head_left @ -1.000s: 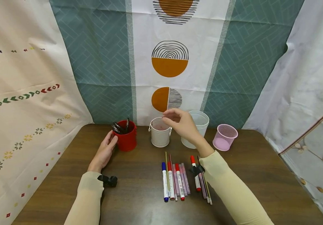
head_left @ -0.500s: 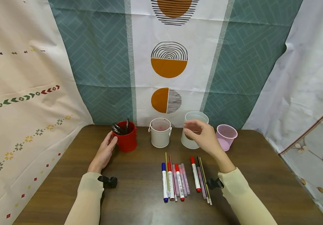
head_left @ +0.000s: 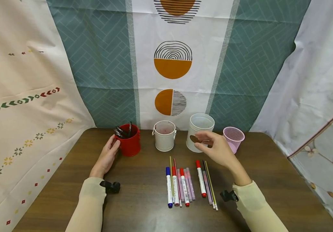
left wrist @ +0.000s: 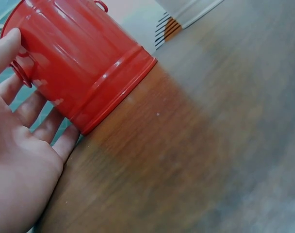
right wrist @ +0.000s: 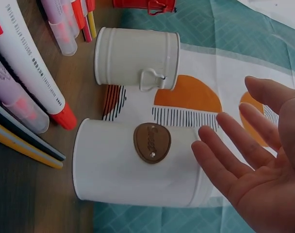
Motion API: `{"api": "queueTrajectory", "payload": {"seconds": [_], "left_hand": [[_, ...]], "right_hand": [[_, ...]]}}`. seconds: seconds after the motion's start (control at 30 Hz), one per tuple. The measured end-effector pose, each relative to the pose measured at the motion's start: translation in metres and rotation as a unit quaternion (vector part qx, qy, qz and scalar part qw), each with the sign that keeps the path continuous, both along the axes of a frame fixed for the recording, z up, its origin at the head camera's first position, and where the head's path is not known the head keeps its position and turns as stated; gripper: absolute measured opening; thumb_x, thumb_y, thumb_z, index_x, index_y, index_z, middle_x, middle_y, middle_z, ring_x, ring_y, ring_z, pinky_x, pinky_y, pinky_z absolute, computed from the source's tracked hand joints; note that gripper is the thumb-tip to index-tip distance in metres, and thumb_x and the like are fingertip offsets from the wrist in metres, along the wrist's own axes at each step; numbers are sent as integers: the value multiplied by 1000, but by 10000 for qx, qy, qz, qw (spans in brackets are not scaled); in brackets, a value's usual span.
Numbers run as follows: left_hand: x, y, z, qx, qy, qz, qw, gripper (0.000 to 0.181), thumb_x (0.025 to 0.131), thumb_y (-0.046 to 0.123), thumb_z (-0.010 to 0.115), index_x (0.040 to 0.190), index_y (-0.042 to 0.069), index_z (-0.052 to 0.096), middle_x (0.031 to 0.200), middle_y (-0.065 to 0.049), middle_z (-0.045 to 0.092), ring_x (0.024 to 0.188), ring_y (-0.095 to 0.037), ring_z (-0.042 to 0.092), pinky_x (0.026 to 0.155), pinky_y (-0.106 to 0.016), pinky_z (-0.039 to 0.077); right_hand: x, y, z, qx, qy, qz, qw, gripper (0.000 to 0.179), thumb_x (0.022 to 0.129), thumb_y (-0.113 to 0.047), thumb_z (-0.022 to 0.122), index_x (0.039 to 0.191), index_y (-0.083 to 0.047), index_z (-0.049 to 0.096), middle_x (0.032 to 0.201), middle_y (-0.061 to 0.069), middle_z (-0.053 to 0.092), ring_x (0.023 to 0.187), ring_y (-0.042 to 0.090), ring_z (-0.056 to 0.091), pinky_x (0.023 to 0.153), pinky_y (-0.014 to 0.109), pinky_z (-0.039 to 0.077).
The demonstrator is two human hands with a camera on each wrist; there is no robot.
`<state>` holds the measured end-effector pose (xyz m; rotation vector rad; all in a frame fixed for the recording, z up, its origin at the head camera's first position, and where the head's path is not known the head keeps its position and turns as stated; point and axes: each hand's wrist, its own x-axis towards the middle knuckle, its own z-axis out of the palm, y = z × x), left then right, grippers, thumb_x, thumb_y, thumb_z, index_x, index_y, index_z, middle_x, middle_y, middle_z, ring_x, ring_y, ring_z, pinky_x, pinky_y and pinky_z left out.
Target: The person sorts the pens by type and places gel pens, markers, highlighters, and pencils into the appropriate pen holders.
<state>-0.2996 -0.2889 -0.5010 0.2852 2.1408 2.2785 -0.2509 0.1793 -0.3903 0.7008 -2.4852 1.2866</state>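
A red metal bucket (head_left: 130, 144) with black pens (head_left: 121, 132) in it stands at the left back of the table. My left hand (head_left: 106, 157) holds its left side, thumb at the front and fingers behind, as the left wrist view also shows. My right hand (head_left: 217, 149) is in front of the tall white canister (right wrist: 123, 165), which has a brown oval label (right wrist: 152, 143). Its fingers are spread and loosely bent, with nothing between them. The fingertips overlap the canister's upper part in the right wrist view.
A smaller white bucket (head_left: 165, 138) stands between the red bucket and the canister. A pink mesh cup (head_left: 233, 138) is at the right. Two groups of markers, pencils and pens lie in front, including a blue-capped marker (head_left: 169, 187) and a red-capped marker (head_left: 201, 180).
My right hand has moved right and down, from above the small white bucket to the front of the tall canister. The left hand has stayed at the red bucket.
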Motion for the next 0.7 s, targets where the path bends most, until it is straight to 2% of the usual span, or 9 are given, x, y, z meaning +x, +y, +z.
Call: {"api": "queueTrajectory", "payload": {"seconds": [0.2,0.3,0.47,0.57,0.7], "left_hand": [[0,-2,1,113,47,-32,9999,66,116,29,45,170,9,13,174,-15,19,161,-31,19,132,-50,12],[-1,-1,5,137,114,-46,9998,65,116,32,44,171,12,15,175,-13,18,162,-28,19,133,-51,13],[3,-3,13,115,244,110,9996,65,116,35,41,172,15,14,176,-13,17,160,-24,22,132,-50,16],[5,-2,18,90,344,222,9991,65,116,35,41,171,13,16,176,-14,19,158,-21,25,130,-40,23],[5,0,25,82,553,347,9978,61,116,32,41,170,12,21,173,-15,25,152,-15,32,121,-24,33]], "right_hand": [[-1,0,-1,342,28,-51,9994,39,93,-14,84,129,-5,72,125,18,75,115,30,72,101,52,58],[0,2,0,497,56,17,9987,39,93,-12,84,129,-4,72,126,18,74,116,32,71,101,53,58],[0,2,-2,742,60,206,9970,38,93,-12,83,129,-7,72,128,15,74,116,35,71,100,55,59],[1,3,-3,791,22,271,9965,38,93,-13,84,129,-8,73,128,13,74,115,35,71,99,55,59],[2,4,-3,824,34,269,9962,39,92,-12,84,128,-7,73,128,14,74,114,35,71,98,55,60]]}}
